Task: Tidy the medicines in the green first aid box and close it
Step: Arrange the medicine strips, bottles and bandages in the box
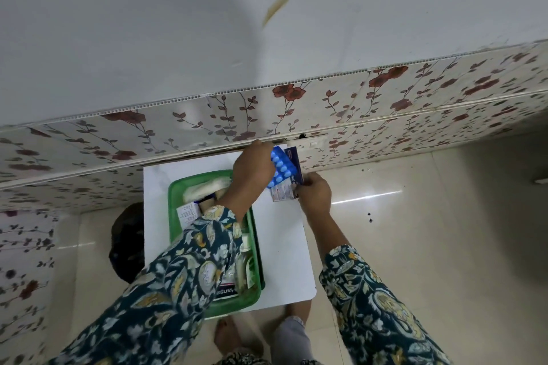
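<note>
The green first aid box lies open on a small white table, packed with cartons, a white roll and packets. My left hand is above the box's far right corner, gripping a blue blister strip of pills. My right hand is just right of it, pinching a dark blue medicine carton with a white leaflet hanging at its near end. The strip and carton touch each other above the table. My left sleeve hides much of the box's inside. No lid is visible.
A floral-patterned wall panel runs right behind the table. A dark round object sits on the floor left of the table. Glossy cream floor tiles spread to the right. My feet stand at the table's near edge.
</note>
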